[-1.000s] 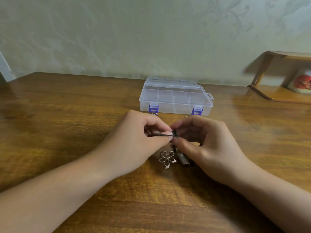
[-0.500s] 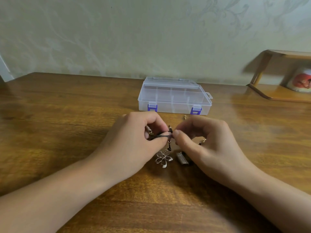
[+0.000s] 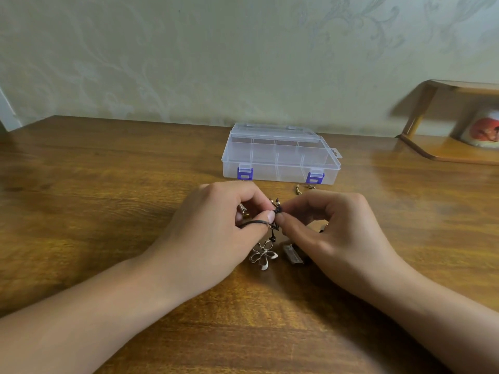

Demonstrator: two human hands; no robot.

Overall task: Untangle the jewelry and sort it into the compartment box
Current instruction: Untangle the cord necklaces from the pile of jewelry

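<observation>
Left hand [image 3: 216, 233]: fingers curled, thumb and forefinger pinching a black cord [image 3: 253, 224] at its knot, just above the table [image 3: 108, 211]. Right hand [image 3: 332, 233]: fingers curled, thumb and forefinger pinching the same cord at the knot; the two sets of fingertips meet there, touching or nearly so.

Black cord: runs from the pinch leftward across the left palm; a short strand drops from the knot to a flower pendant [image 3: 263, 255].

Flower pendant: pale metal, open petals, lying on the table between the two wrists.

Metal clasp piece [image 3: 293, 254]: small, grey, oblong, on the table just beside the pendant, partly under the right hand.

Gold fitting [image 3: 244, 211]: small, seen inside the curl of the left hand; whether it is held cannot be told.

Small gold clasps [image 3: 302, 188]: on the table between the right hand and the box, apart from both.

Compartment box [image 3: 280, 157]: clear plastic, two purple latches on the near side, lid down, dividers visible through it; stands beyond the hands, near the wall.

Wooden shelf [image 3: 453, 152]: far right, with a white cup [image 3: 483, 129] bearing a red picture, blurred.
</observation>
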